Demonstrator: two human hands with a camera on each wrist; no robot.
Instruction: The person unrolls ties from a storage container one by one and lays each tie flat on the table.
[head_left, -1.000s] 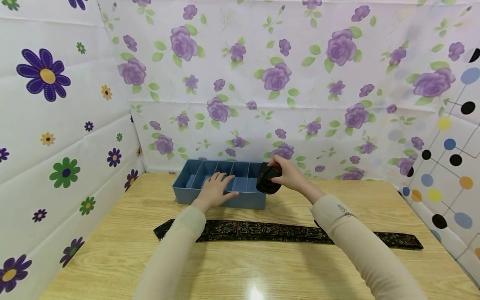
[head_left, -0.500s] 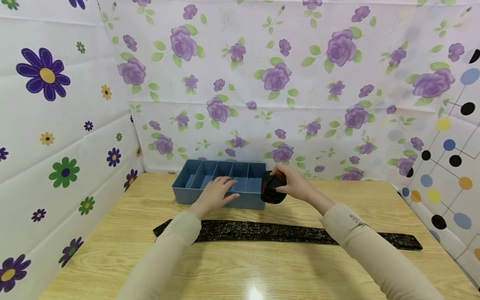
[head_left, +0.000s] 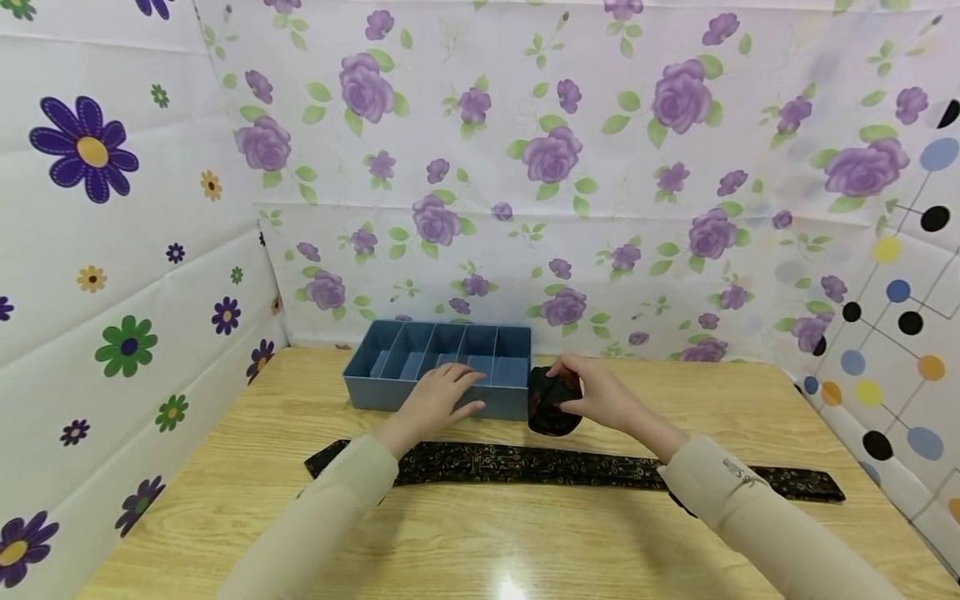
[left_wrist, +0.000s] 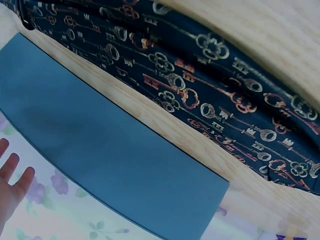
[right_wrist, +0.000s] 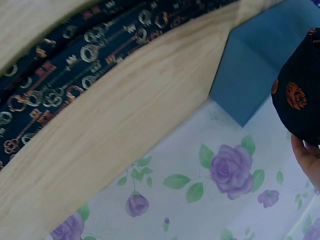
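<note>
Pinching a dark, orange-printed item [head_left: 552, 406], the right hand [head_left: 603, 397] holds it just right of a blue box [head_left: 512, 402]; the left hand [head_left: 437, 399], fingers loosely spread, is near the box; a key-patterned strip [head_left: 528, 464] lies in front.

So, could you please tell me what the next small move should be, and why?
Probably to lower the dark bundle onto the table: the right hand pinches it beside the right end of the box, a patterned strip lies stretched out nearby, and the left hand holds nothing.
</note>
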